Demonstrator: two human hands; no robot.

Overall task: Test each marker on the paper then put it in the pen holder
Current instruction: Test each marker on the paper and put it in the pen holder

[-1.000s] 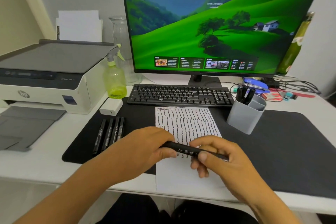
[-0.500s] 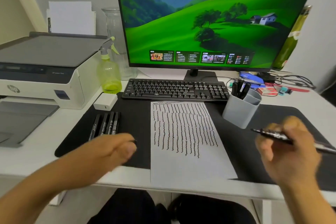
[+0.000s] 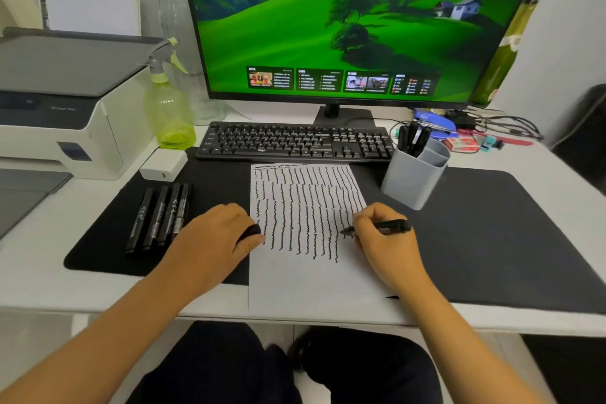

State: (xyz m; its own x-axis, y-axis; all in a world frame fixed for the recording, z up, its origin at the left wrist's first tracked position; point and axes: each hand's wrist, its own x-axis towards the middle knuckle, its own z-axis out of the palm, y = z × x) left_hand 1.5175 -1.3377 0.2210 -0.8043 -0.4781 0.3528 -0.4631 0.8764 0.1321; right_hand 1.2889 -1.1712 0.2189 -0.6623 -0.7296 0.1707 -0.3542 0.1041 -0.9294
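Note:
A white paper (image 3: 301, 279) covered with several wavy black lines lies on the black desk mat (image 3: 492, 233). My right hand (image 3: 387, 239) is shut on an uncapped black marker (image 3: 390, 227), whose tip touches the paper's right side. My left hand (image 3: 216, 236) rests at the paper's left edge, closed around the marker's black cap (image 3: 250, 232). Several black markers (image 3: 160, 216) lie side by side on the mat to the left. A grey pen holder (image 3: 414, 177) with several markers in it stands at the paper's upper right.
A black keyboard (image 3: 295, 141) and a monitor (image 3: 344, 20) stand behind the paper. A printer (image 3: 59, 102), a green spray bottle (image 3: 169, 108) and a white charger (image 3: 163, 165) are at the left. Cables and small items (image 3: 475, 131) lie at the back right.
The hands pulled the cap off the marker and separated. My right hand swung out right, then came back and set the tip on the paper. My left hand moved to the paper's left edge.

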